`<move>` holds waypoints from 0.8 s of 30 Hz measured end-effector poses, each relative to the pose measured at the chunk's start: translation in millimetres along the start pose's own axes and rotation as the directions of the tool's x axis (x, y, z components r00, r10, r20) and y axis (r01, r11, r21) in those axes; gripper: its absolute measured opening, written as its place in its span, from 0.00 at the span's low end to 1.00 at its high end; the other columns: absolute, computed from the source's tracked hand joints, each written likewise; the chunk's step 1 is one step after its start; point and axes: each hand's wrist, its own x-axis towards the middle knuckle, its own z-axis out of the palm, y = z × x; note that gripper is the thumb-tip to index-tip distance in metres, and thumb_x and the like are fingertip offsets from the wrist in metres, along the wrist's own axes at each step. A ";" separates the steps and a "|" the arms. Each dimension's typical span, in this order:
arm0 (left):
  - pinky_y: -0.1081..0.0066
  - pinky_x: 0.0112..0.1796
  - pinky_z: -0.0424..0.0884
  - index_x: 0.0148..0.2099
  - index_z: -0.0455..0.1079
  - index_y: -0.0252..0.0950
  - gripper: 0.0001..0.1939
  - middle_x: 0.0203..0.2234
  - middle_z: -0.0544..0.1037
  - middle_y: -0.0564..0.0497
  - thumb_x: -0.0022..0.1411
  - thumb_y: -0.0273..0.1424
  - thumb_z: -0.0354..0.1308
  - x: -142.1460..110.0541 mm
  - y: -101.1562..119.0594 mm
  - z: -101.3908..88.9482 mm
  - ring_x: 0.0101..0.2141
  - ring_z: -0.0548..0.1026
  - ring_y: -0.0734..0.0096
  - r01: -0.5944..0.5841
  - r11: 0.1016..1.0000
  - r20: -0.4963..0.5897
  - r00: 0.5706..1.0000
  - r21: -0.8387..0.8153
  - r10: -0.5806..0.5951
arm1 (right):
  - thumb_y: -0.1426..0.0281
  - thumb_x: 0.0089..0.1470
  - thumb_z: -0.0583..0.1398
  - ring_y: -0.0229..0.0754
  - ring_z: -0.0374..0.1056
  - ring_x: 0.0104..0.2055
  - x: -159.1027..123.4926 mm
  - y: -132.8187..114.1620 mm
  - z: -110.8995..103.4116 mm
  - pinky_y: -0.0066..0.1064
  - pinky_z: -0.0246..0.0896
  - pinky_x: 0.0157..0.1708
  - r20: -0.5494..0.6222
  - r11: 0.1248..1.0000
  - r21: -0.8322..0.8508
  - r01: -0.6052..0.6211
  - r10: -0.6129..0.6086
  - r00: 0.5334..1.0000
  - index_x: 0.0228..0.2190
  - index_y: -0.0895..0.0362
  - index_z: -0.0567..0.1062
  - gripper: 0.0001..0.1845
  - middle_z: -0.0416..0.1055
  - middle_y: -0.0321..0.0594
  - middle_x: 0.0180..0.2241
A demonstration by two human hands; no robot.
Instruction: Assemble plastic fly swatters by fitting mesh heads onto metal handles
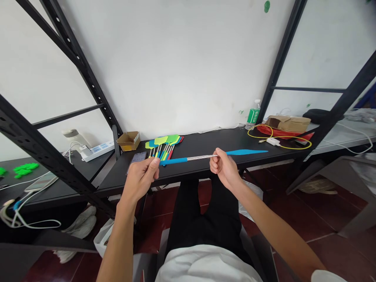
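My left hand (141, 178) pinches the blue grip end of a fly swatter (202, 157) between thumb and fingers. My right hand (225, 168) is shut on the swatter's thin metal shaft (202, 157). The swatter lies level above a black desk (235, 143), and its flat blue head (246, 152) is seen nearly edge-on, pointing right. Beyond my left hand, several more swatters (164, 144) in green, yellow, blue and red lie in a bunch. A smartphone (137, 158) lies on the desk, partly hidden by my left hand.
A small open cardboard box (128, 141) stands left of the swatters. At the desk's right end are a green-labelled bottle (253, 114), a yellow cable (279, 141) and a brown package (288, 123). Black metal shelf uprights (58, 145) stand on both sides. Green pieces (26, 169) lie on a lower left table.
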 end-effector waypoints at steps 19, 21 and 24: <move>0.73 0.25 0.61 0.21 0.66 0.36 0.27 0.15 0.69 0.54 0.72 0.41 0.48 0.8 1.9 1.4 0.19 0.67 0.76 0.005 0.995 -0.023 1.000 -0.105 -0.007 | 0.57 0.54 0.65 0.32 0.52 0.19 -0.5 -3.4 -1.1 0.26 0.46 0.18 -0.011 0.999 -0.026 0.046 -0.046 0.999 0.20 0.55 0.67 0.21 0.58 0.32 0.17; 0.73 0.24 0.60 0.17 0.63 0.36 0.31 0.13 0.67 0.53 0.73 0.42 0.47 0.5 0.4 2.6 0.18 0.65 0.76 0.026 0.994 -0.037 0.999 -0.107 -0.030 | 0.57 0.54 0.65 0.32 0.52 0.19 -0.9 -3.2 -0.9 0.26 0.46 0.17 -0.009 0.998 -0.027 0.052 -0.052 0.999 0.20 0.55 0.67 0.20 0.58 0.31 0.17; 0.73 0.23 0.61 0.18 0.63 0.36 0.30 0.13 0.67 0.53 0.72 0.42 0.48 0.8 -0.9 3.4 0.17 0.65 0.76 0.042 0.991 -0.035 0.998 -0.130 -0.047 | 0.58 0.54 0.65 0.33 0.52 0.19 -1.6 -3.6 -0.5 0.27 0.46 0.17 -0.001 0.998 -0.024 0.054 -0.054 0.999 0.20 0.55 0.67 0.20 0.58 0.31 0.17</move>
